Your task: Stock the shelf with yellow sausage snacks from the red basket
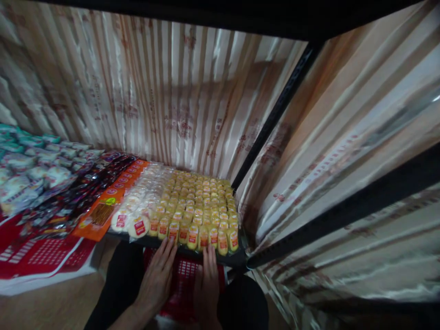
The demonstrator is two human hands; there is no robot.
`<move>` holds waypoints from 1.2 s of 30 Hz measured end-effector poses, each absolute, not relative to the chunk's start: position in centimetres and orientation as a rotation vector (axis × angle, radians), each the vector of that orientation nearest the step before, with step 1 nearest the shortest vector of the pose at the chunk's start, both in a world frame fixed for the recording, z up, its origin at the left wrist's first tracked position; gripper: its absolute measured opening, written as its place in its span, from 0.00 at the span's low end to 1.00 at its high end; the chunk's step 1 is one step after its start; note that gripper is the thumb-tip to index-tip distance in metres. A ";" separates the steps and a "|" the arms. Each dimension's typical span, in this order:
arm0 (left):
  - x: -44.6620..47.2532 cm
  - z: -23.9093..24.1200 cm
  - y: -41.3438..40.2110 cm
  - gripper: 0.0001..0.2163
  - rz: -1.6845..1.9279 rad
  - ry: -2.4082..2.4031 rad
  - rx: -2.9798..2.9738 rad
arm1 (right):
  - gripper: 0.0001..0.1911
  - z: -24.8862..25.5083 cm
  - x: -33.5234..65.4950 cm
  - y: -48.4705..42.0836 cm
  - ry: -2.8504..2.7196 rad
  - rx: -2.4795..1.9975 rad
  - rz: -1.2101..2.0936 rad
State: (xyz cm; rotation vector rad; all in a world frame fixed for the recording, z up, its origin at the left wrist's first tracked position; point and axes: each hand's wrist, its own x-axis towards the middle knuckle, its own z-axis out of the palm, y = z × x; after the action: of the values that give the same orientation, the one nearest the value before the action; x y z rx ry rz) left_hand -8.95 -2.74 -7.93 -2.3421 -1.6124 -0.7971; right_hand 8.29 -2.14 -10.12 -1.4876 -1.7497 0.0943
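Rows of small yellow wrapped snack packs (197, 206) stand packed together on a dark shelf (220, 257). My left hand (160, 270) lies flat at the shelf's front edge, fingertips against the front row near its left part. My right hand (208, 279) rests its outstretched fingertips on the front row nearer the middle. Neither hand holds a pack. Left of the yellow packs are clear-wrapped round white snacks (139, 226) with red labels. Beneath my hands, partly hidden by them, sits a red plastic basket (185, 284).
Further left lie an orange snack packet (112, 197), dark shiny packets (82, 192) and white-and-green packets (37, 160). Another red basket (41, 256) stands at lower left. A black shelf post (275, 114) rises at the right, before striped printed sheeting (178, 91).
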 end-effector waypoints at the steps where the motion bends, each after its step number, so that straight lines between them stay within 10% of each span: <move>1: -9.4 -8.2 -2.8 0.31 -0.761 -1.614 -2.321 | 0.27 -10.5 8.0 -2.2 -1.798 -1.492 0.090; 36: -10.8 -8.0 3.5 0.25 -0.980 -1.860 -2.132 | 0.42 -8.2 7.7 4.7 -1.212 -1.901 -0.319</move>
State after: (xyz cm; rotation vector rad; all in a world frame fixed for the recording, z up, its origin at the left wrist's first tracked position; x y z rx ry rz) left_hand -10.78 3.53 -8.02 -2.1321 -1.8598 -0.9796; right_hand 7.70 4.66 -8.19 -1.9008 -1.2121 -0.3190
